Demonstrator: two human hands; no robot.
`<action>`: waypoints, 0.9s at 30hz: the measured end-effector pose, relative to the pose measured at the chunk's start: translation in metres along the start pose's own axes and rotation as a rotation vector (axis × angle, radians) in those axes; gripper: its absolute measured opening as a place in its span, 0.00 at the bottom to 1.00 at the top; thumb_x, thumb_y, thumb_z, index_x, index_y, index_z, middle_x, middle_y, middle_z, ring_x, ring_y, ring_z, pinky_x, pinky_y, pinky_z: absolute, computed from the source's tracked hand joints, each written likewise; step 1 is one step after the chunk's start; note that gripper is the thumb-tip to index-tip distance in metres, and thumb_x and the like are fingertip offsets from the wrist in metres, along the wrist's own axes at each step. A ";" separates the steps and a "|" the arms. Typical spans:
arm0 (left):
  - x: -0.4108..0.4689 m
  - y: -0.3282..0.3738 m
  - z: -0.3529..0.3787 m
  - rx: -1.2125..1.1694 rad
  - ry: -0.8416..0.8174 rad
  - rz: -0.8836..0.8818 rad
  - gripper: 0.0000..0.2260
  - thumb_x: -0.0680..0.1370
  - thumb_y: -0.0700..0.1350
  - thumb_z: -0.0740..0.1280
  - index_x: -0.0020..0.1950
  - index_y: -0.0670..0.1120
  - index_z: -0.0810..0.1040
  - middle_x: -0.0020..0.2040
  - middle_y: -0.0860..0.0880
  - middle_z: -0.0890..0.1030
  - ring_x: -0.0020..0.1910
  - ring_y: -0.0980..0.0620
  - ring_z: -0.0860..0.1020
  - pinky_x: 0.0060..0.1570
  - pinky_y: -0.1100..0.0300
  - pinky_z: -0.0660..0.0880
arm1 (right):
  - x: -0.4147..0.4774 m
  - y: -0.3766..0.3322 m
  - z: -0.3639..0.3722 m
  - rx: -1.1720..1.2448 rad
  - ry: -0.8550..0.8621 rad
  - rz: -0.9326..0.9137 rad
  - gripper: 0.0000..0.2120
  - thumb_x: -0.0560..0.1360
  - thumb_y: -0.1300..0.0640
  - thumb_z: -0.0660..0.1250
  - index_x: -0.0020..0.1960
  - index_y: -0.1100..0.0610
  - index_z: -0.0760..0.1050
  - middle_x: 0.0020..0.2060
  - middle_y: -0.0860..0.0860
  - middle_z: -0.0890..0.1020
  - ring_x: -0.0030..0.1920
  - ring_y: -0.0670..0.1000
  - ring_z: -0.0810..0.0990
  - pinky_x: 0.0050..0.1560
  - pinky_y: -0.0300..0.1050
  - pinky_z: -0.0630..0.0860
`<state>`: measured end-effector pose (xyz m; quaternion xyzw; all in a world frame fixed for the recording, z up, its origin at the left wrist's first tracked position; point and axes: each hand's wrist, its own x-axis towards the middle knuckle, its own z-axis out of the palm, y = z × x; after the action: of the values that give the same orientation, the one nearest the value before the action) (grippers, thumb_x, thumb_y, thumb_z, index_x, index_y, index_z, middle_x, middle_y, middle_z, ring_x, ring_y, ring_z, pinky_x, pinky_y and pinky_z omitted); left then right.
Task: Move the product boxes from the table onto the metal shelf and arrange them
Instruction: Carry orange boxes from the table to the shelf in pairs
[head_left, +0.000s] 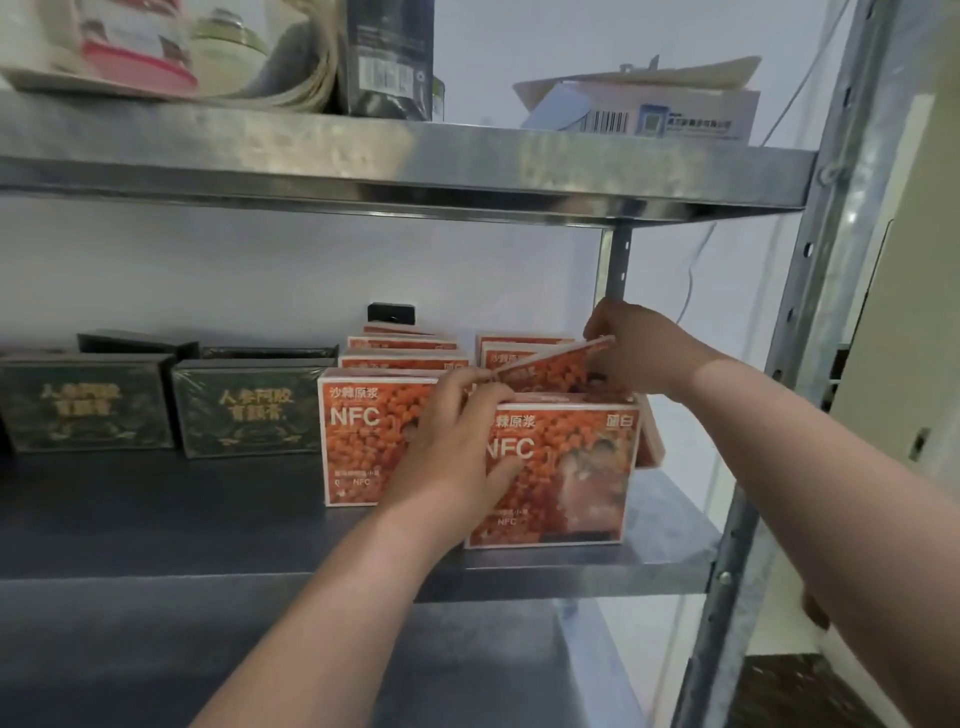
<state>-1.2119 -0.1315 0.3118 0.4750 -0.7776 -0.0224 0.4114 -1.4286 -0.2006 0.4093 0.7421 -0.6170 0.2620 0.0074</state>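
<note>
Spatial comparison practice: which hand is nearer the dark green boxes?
Left. The left hand grips the front orange box, right of the green boxes; right hand holds the tilted box farther right.

Left orange box (363, 441), centre: "沙棘原浆", "NFC"
Front orange box (571, 467), centre right: "原浆", large "NFC", small "NFC" lower down
Tilted orange box (550, 366): print unreadable
Dark green boxes (249, 410), left: gold characters, roughly "人参阿胶"
White box (675, 117), upper right: barcode, text blurred
</note>
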 end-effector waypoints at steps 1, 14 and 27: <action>0.000 -0.001 0.001 0.084 -0.003 0.030 0.29 0.76 0.50 0.72 0.72 0.58 0.61 0.70 0.64 0.53 0.69 0.60 0.55 0.69 0.61 0.56 | 0.005 0.001 -0.002 -0.103 -0.039 -0.021 0.11 0.75 0.65 0.63 0.55 0.52 0.72 0.53 0.54 0.78 0.50 0.55 0.77 0.42 0.45 0.73; 0.009 -0.002 0.032 0.456 0.070 0.096 0.39 0.70 0.54 0.77 0.75 0.47 0.63 0.73 0.45 0.65 0.72 0.45 0.66 0.70 0.58 0.55 | 0.043 0.001 0.010 -0.464 -0.255 -0.116 0.15 0.76 0.65 0.65 0.59 0.51 0.76 0.55 0.49 0.78 0.50 0.51 0.76 0.43 0.40 0.71; 0.025 -0.008 0.053 0.548 0.131 0.120 0.41 0.69 0.55 0.78 0.76 0.45 0.64 0.70 0.44 0.69 0.73 0.43 0.66 0.76 0.41 0.55 | -0.001 0.014 0.021 -0.096 -0.049 -0.195 0.21 0.81 0.37 0.56 0.63 0.46 0.79 0.58 0.47 0.82 0.58 0.52 0.78 0.59 0.51 0.76</action>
<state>-1.2464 -0.1737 0.2892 0.5220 -0.7531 0.2438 0.3177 -1.4335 -0.2104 0.3866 0.8035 -0.5538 0.2119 0.0535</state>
